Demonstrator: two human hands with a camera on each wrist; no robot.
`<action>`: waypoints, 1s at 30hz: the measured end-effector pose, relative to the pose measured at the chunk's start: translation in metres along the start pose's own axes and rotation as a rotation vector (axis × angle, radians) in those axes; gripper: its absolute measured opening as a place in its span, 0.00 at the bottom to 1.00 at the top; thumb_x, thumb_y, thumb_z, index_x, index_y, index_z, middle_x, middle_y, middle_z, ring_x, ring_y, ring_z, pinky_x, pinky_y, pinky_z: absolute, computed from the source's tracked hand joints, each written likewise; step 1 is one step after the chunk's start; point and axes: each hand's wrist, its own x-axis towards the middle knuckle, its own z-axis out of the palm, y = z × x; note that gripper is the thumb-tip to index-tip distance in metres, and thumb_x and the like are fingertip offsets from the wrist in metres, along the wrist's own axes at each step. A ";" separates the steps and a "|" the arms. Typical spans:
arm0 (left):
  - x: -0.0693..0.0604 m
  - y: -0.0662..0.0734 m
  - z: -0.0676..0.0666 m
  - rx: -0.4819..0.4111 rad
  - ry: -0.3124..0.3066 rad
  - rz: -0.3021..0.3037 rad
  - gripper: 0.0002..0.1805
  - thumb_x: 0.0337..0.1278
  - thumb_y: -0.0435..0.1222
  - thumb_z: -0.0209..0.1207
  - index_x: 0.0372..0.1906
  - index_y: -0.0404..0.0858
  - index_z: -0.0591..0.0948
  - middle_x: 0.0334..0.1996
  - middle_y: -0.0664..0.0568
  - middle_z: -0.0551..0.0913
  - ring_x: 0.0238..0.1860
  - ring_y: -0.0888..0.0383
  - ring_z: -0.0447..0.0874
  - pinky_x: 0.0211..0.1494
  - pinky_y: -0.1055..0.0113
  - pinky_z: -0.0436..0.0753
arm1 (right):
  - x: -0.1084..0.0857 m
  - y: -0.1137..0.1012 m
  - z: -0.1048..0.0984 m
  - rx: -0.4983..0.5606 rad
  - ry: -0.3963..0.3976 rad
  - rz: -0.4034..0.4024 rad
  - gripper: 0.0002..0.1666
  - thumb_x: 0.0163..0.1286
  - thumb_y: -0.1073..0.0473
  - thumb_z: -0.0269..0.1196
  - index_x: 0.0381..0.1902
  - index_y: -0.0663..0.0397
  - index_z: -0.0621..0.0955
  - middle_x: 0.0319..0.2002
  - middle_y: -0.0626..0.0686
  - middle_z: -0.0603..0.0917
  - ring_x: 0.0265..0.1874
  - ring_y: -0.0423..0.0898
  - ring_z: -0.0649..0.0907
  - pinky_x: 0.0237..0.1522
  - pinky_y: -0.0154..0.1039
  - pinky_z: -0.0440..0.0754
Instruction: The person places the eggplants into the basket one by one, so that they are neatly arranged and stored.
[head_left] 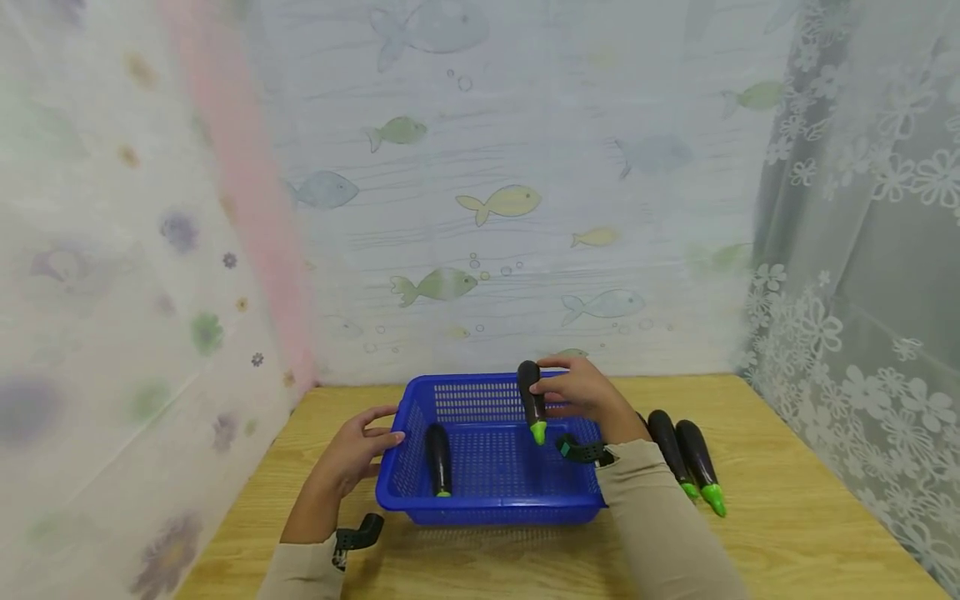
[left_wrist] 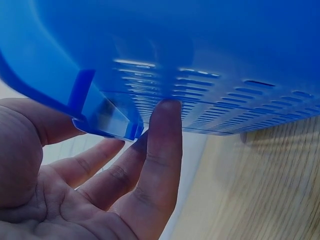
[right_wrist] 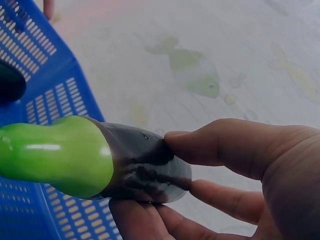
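Beige sleeves point(head_left: 667, 517) lead to a left hand point(head_left: 352, 450) gripping a blue basket point(head_left: 495, 502) by its left side, one eggplant point(head_left: 438, 457) lying inside, and a right hand point(head_left: 579, 390) pinching a second eggplant point(head_left: 532, 403) above the basket, before a fish-print backdrop point(head_left: 540, 125).

From my remote station, I see the blue basket point(left_wrist: 200, 40) filling the top of the frame, tilted across it, with rows of narrow slots running from the centre toward the right edge. Its rim curves down the left side to a corner left of centre. My left hand point(left_wrist: 95, 192) occupies the lower left, palm showing, its thumb passing behind the rim; one finger stands upright mid-frame, its tip against the slotted wall. Wood-grained tabletop point(left_wrist: 270, 190) slants through the lower right, beside a pale strip of background point(left_wrist: 192, 155).
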 end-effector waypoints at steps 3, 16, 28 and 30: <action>0.000 0.001 -0.001 0.003 -0.001 0.000 0.34 0.68 0.34 0.66 0.75 0.43 0.68 0.60 0.33 0.83 0.53 0.41 0.89 0.48 0.41 0.89 | 0.003 -0.005 0.011 -0.023 -0.011 -0.003 0.43 0.66 0.62 0.71 0.76 0.52 0.69 0.63 0.67 0.80 0.60 0.63 0.84 0.49 0.52 0.90; 0.000 0.001 -0.001 0.003 0.000 -0.013 0.34 0.68 0.34 0.66 0.75 0.43 0.68 0.61 0.32 0.82 0.53 0.41 0.88 0.48 0.41 0.89 | 0.025 -0.006 0.061 0.010 -0.089 0.066 0.45 0.60 0.67 0.74 0.74 0.58 0.70 0.58 0.68 0.81 0.52 0.61 0.87 0.50 0.59 0.89; -0.001 0.001 -0.001 0.002 -0.001 -0.017 0.33 0.68 0.34 0.65 0.75 0.43 0.68 0.61 0.33 0.82 0.54 0.41 0.88 0.48 0.42 0.89 | 0.039 0.011 0.091 0.061 -0.135 0.142 0.44 0.60 0.72 0.73 0.73 0.59 0.71 0.62 0.69 0.79 0.55 0.63 0.85 0.44 0.55 0.91; 0.000 0.001 0.000 0.007 -0.001 -0.015 0.33 0.68 0.34 0.65 0.75 0.43 0.68 0.61 0.32 0.82 0.54 0.41 0.88 0.48 0.42 0.89 | 0.038 0.013 0.093 0.054 -0.126 0.145 0.43 0.60 0.72 0.73 0.73 0.60 0.71 0.61 0.69 0.79 0.54 0.63 0.85 0.43 0.56 0.91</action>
